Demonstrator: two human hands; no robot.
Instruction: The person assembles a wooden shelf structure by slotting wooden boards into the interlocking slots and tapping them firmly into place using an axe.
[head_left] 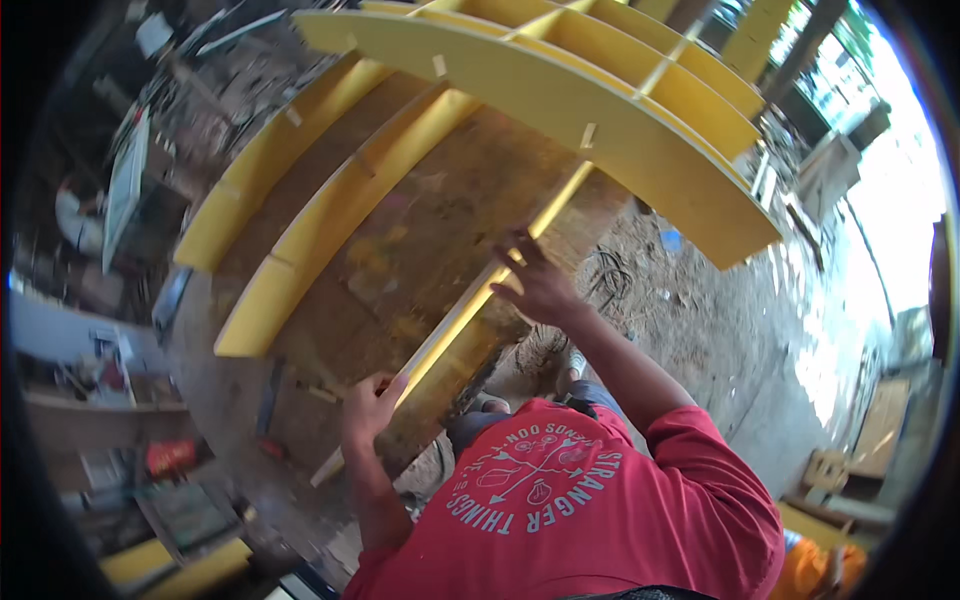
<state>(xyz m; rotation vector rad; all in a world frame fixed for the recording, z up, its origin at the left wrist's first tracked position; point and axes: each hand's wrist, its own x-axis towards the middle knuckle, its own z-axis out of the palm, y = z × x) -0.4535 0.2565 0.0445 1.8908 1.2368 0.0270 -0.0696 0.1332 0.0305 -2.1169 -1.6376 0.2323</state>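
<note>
A large yellow lattice of curved boards slotted together rests on a brown work surface. Its broad curved panel spans the far side. From a notch in that panel, a long narrow yellow board runs toward me on edge. My left hand is closed around the board near its near end. Farther along, my right hand grips the same board's upper edge, thumb and fingers on either side. Two more curved yellow ribs, an inner rib and an outer rib, extend from the panel at the left.
Coiled cable lies on the dusty floor to the right, near my feet. Shelves with tools and a red item stand at the left. More yellow boards lie lower left. Someone in orange clothing is at the lower right.
</note>
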